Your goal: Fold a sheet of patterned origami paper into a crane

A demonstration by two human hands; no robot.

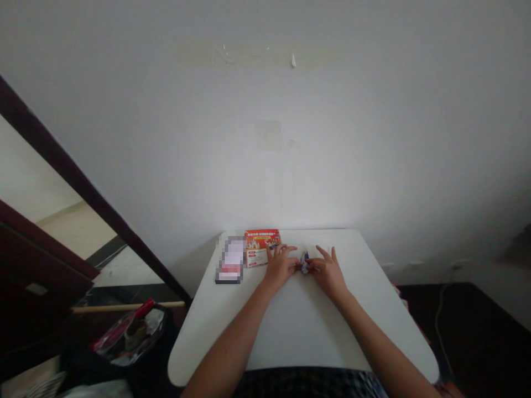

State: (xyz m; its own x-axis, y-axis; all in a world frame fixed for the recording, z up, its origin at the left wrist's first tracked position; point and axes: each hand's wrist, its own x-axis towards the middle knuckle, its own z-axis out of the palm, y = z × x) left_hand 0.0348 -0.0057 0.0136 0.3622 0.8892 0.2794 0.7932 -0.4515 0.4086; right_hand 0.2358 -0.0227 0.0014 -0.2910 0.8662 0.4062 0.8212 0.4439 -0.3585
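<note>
Between my two hands, a small folded piece of blue and white paper is held just above the white table. My left hand pinches its left side with thumb and forefinger, the other fingers spread. From the right, my right hand pinches the opposite side, its remaining fingers raised. The fingertips hide part of the folded paper. Beside my left hand lies a red and white printed leaflet, partly covered by my fingers.
The white table stands against a pale wall. A phone-like device with a blurred screen lies at its left. On the floor to the left is a dark bin or bag with mixed items. A cable hangs at right.
</note>
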